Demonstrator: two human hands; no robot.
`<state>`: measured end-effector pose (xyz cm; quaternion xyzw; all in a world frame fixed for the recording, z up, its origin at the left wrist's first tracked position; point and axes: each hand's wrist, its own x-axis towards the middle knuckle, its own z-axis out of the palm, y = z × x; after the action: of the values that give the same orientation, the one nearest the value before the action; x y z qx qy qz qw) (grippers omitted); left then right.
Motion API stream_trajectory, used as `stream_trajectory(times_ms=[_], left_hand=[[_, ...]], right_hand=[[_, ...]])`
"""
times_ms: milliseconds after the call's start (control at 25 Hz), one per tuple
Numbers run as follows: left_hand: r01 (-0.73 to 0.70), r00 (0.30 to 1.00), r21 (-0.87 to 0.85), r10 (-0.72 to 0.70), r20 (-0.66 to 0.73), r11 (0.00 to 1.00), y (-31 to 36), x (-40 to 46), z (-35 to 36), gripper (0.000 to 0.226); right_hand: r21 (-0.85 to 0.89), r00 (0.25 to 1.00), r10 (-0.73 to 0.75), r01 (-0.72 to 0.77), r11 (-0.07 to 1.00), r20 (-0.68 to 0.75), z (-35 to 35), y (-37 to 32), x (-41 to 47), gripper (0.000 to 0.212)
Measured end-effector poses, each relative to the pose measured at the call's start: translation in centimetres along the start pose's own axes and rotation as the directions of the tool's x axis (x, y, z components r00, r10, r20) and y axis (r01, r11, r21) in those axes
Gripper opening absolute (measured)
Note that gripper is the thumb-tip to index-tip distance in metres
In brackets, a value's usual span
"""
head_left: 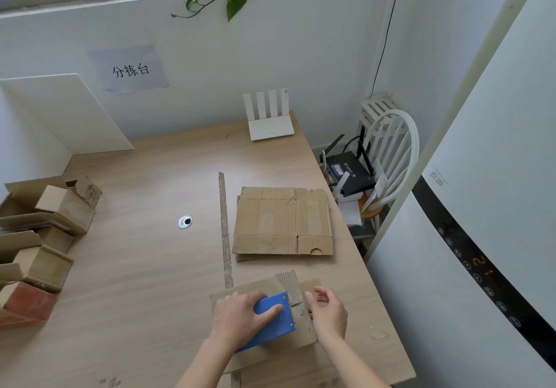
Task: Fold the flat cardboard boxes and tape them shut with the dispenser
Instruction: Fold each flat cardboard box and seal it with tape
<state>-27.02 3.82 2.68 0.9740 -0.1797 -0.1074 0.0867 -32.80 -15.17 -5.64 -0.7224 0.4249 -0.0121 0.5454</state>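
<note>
Nearest the camera, the left hand (240,312) gripped the blue tape dispenser (275,317), fingers curled over its top, pressing it onto the cardboard box (296,289) at the table's (144,267) front edge. The right hand (328,309) hovered just beside the box's right end, fingers loosely curled and holding nothing (whether they touched the cardboard I could not tell). Farther back lay a stack of flat cardboard sheets (282,222); folded boxes (48,237) sat at the left, a white router (270,119) by the wall.
</note>
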Motion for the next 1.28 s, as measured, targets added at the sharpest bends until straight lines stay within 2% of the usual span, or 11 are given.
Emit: stream_trajectory(times_ms=[80, 160, 360, 640, 720, 840, 1000, 1280], left_hand=[[0.005, 1.0, -0.015, -0.005, 0.004, 1.0, -0.1, -0.2, 0.0, 0.069], [0.008, 1.0, -0.038, -0.008, 0.0, 0.999, -0.3, -0.3, -0.1, 0.068], [-0.011, 1.0, -0.065, 0.012, 0.025, 0.998, -0.4, -0.1, -0.2, 0.066], [-0.002, 0.999, -0.081, 0.006, 0.048, 0.997, -0.7, 0.1, -0.3, 0.064], [0.006, 0.999, -0.088, -0.002, 0.051, 0.996, -0.9, 0.2, -0.2, 0.063], [0.024, 0.999, -0.094, -0.02, 0.042, 0.995, -1.1, 0.2, 0.0, 0.062], [0.028, 0.999, -0.079, -0.025, 0.036, 0.997, -1.1, 0.3, 0.2, 0.063], [0.024, 0.999, -0.097, -0.02, 0.041, 0.995, -1.2, 0.4, 0.0, 0.06]], right_hand=[[0.007, 0.999, 0.017, -0.017, 1.0, 0.031, 0.0, 0.2, 0.6, 0.013], [-0.069, 0.995, -0.03, 0.037, 0.997, 0.093, 0.0, 0.1, 0.9, 0.014], [-0.215, 0.984, -0.104, 0.135, 0.967, 0.147, 0.2, -0.4, 1.7, 0.013], [-0.261, 0.989, 0.045, -0.006, 0.965, 0.143, 2.0, -0.8, 2.9, 0.012], [-0.247, 0.991, 0.049, -0.017, 0.969, 0.122, 2.1, -1.0, 3.0, 0.013], [-0.185, 0.999, -0.003, 0.009, 0.983, 0.034, 1.4, -1.1, 2.4, 0.029], [-0.135, 0.98, -0.103, 0.127, 0.983, 0.169, 1.3, -0.7, 1.5, 0.014], [-0.082, 0.968, -0.181, 0.198, 0.977, 0.176, 1.4, -1.5, 2.0, 0.01]])
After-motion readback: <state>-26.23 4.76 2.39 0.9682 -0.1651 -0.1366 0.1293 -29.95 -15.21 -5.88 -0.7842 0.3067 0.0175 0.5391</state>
